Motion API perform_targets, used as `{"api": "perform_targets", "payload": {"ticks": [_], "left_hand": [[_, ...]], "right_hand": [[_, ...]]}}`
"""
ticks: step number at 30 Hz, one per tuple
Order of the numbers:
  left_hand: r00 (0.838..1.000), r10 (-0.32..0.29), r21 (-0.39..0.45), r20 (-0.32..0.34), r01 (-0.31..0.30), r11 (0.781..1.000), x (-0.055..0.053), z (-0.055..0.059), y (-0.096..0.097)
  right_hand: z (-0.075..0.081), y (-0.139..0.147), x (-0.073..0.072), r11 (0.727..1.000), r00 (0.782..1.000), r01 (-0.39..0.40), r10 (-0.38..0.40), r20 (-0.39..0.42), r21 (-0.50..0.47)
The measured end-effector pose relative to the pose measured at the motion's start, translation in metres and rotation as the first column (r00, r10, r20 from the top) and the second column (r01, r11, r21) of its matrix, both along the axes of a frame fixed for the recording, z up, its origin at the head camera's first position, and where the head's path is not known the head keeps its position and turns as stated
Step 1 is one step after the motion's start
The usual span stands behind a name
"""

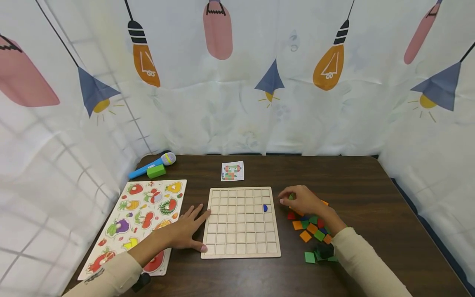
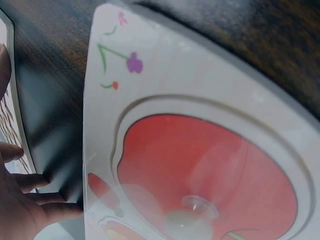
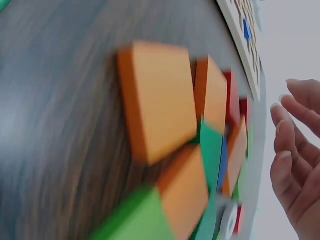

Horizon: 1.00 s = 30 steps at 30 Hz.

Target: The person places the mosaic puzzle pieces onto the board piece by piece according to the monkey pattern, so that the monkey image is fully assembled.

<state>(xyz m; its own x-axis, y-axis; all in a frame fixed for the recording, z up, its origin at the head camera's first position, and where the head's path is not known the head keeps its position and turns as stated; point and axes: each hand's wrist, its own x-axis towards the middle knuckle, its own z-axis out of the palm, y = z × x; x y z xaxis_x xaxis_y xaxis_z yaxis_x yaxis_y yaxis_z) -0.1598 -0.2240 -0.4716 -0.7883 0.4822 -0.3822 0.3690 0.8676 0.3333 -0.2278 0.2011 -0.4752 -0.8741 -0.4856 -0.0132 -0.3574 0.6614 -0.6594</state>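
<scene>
A pale wooden grid board (image 1: 237,222) lies in the middle of the table, with a blue half-round piece (image 1: 265,208) in a cell near its right side. My left hand (image 1: 185,233) is spread at the board's left edge, thumb and fingertips at the frame. Over the top end of a loose pile of coloured tiles, just right of the board, is my right hand (image 1: 306,200), its fingers loosely bent. Nothing shows between those fingers in the right wrist view. A green tile (image 1: 291,196) appears under them in the head view. Orange tiles (image 3: 165,100) lie close to the right wrist.
A small printed pattern card (image 1: 232,171) lies behind the board. To the left, a fruit puzzle board (image 1: 124,206) reaches under my left forearm. A blue toy microphone (image 1: 152,166) and a green block (image 1: 156,171) are at the back left. Green tiles (image 1: 309,257) lie near my right sleeve.
</scene>
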Motion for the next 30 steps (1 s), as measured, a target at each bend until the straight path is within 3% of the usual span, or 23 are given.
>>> {"api": "perform_targets", "payload": {"ticks": [8,17,26,30], "left_hand": [[1.000,-0.010,-0.009,-0.002,0.010,1.000,0.000,0.002,0.001],[1.000,-0.030,0.022,-0.005,0.030,0.999,0.003,0.006,0.001],[1.000,-0.018,0.019,0.005,0.018,1.000,0.004,0.006,0.001],[1.000,-0.017,0.024,0.006,0.017,1.000,0.004,0.007,0.001]], "right_hand": [[0.000,0.054,0.003,0.997,0.997,0.073,-0.073,-0.002,-0.012],[-0.003,0.105,0.009,0.988,0.994,0.113,-0.111,-0.021,0.104],[-0.010,0.120,0.015,0.984,0.997,0.079,-0.075,-0.032,0.161],[-0.009,0.119,0.015,0.980,0.995,0.100,-0.093,-0.046,0.174]]}}
